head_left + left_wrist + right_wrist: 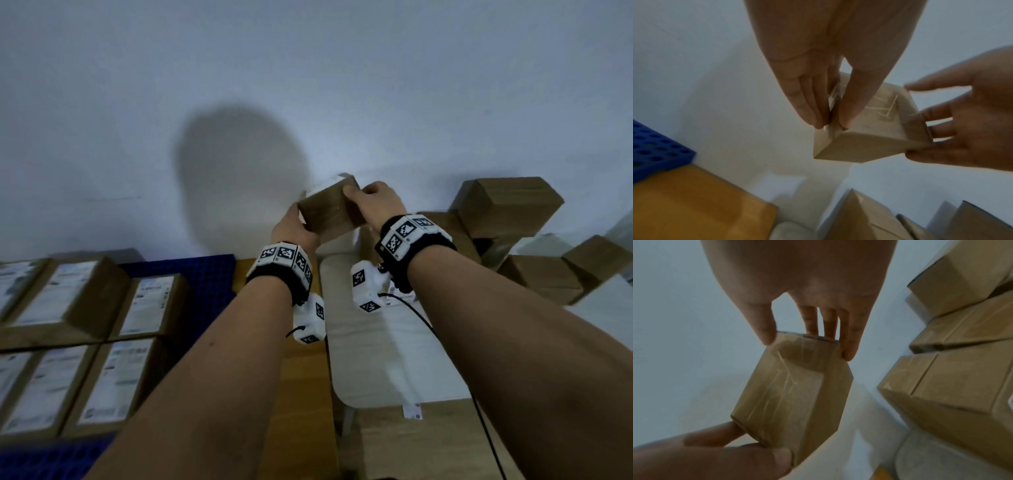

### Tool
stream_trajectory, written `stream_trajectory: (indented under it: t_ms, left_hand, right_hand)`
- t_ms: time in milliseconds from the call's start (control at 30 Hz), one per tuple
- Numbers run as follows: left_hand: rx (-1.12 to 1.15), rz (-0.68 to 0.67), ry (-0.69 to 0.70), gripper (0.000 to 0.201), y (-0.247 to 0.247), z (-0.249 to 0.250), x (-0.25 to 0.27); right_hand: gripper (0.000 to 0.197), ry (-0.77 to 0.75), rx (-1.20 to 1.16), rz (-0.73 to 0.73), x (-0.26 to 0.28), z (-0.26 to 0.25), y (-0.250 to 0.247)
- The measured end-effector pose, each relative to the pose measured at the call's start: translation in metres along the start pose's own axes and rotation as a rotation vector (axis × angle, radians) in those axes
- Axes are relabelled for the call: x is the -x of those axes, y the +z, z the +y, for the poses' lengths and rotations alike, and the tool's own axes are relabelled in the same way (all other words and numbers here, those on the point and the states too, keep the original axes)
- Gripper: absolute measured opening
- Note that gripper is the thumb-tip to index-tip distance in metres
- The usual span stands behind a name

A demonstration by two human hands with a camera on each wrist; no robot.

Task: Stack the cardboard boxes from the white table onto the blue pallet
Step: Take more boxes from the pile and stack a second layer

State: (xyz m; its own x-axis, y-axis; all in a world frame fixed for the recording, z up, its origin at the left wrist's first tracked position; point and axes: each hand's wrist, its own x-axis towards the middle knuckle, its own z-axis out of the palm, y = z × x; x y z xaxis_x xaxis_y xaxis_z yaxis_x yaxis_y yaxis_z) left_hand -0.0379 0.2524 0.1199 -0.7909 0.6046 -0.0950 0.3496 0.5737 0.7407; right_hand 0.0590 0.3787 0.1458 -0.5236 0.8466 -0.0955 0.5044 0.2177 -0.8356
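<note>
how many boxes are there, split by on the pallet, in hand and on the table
pallet boxes, on the blue pallet: 6
held box: 1
table boxes, on the white table: at least 4, pile partly hidden
total: at least 11

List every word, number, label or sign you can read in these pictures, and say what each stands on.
No text can be read.
Boxes on the blue pallet: white printed labels, too blurred to read.
Wrist bands: black-and-white square code markers, patterns only, no words.
White tag at the white table edge: too small to read.
Held box, between left hand and right hand: no print visible.
</note>
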Motion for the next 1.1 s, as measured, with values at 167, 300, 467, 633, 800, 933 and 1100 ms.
stream_trajectory:
  t_ms: [167, 300, 467, 633, 800, 933, 1100]
  left_hand:
    - [0.03, 0.092, -0.024, 0.071, -0.023, -0.053, 0.024]
    - [-0.029, 0.147, -0.014, 0.075, -0.048, -0.089, 0.033]
    - [0.036, 0.163, -0.122, 0.05, -0.09, -0.121, 0.042]
    - [0.006, 0.249, -0.195, 0.032, -0.128, -0.159, 0.051]
    - [-0.077, 0.235, -0.257, 0.04, -0.155, -0.197, 0.062]
    - [-0.117, 0.213, -0.298, 0.048, -0.172, -0.223, 0.065]
    - [-0.167, 0.182, -0.308, 0.052, -0.189, -0.241, 0.065]
  right_hand:
    - [0.082, 0.069, 0.032, -0.083, 0.021, -0.019, 0.05]
    - [0.065, 0.102, 0.037, -0.135, 0.04, -0.025, 0.098]
    - [0.042, 0.086, 0.092, -0.231, 0.066, -0.045, 0.152]
    - [0.036, 0.034, 0.134, -0.338, 0.09, -0.062, 0.202]
    - [0.022, -0.037, 0.16, -0.381, 0.12, -0.079, 0.243]
    - [0.031, -0.048, 0.189, -0.393, 0.134, -0.086, 0.27]
    - [0.037, -0.019, 0.217, -0.413, 0.144, -0.093, 0.298]
